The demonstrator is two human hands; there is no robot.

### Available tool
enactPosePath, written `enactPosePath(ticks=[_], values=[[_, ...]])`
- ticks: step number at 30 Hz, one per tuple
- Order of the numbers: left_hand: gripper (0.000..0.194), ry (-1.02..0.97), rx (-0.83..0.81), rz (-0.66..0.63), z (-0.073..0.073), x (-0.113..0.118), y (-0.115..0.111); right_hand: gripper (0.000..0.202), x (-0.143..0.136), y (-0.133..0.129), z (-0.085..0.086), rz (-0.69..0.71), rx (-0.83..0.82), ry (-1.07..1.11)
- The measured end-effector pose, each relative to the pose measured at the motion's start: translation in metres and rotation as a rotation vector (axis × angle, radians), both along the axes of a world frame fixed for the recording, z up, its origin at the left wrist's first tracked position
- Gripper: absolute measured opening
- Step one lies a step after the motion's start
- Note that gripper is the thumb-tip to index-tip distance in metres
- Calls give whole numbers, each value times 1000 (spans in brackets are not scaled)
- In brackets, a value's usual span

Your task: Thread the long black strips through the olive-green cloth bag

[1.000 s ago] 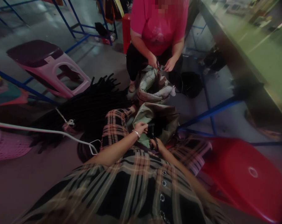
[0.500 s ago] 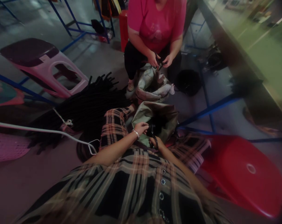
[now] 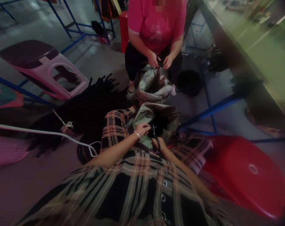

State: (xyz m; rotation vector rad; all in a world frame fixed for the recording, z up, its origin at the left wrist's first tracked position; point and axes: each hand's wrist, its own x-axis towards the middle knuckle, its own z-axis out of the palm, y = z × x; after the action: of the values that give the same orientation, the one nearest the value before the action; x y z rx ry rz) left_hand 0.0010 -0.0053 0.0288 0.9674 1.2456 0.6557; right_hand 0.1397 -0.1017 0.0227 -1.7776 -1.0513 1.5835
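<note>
Over the near edge of an open green-grey sack [image 3: 144, 114], my left hand [image 3: 142, 129] is closed in a pinch on a small black piece [image 3: 152, 129]. A silver bracelet circles that wrist. My right hand [image 3: 159, 144] grips black-handled scissors [image 3: 157, 142], the blades pointing up beside the black piece. Dark material [image 3: 161, 123] fills the inside of the sack; its details are too dark to tell.
A person in a pink shirt [image 3: 156, 33] sits opposite, hands over a pale sack [image 3: 143, 89]. Long black strips [image 3: 93, 100] lie left, near a stool [image 3: 48, 67], a white cable [image 3: 50, 132] and a pink basket [image 3: 10, 149]. A red stool [image 3: 246, 175] and table [image 3: 246, 53] stand right.
The scissors in my right hand have shifted, their blades now showing more clearly. My left hand has stayed in place. The other person's hands have moved slightly.
</note>
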Motion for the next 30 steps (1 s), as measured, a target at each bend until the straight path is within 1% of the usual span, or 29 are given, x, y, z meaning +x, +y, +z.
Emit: enactPosePath(ticks=[6,9,19,25,27,30], values=[[16,14,10,6,-2,0,1,26,-1,-1,5,-4,5,-52],[17,7,5,2,-3,1,1,25,-2,0,5,-20,6,-93],[19,24,-19,19,-5,1,3,27,-1,0,-8,-13,12,-129],[15,38,-12,30,-3,0,3,29,1,1,-21,-17,48,-171],[15,32,-22,38,-3,-1,3,27,2,2,-24,-30,22,-165],[16,-5,-49,69,-2,-1,3,24,2,3,-24,-75,-21,-132]])
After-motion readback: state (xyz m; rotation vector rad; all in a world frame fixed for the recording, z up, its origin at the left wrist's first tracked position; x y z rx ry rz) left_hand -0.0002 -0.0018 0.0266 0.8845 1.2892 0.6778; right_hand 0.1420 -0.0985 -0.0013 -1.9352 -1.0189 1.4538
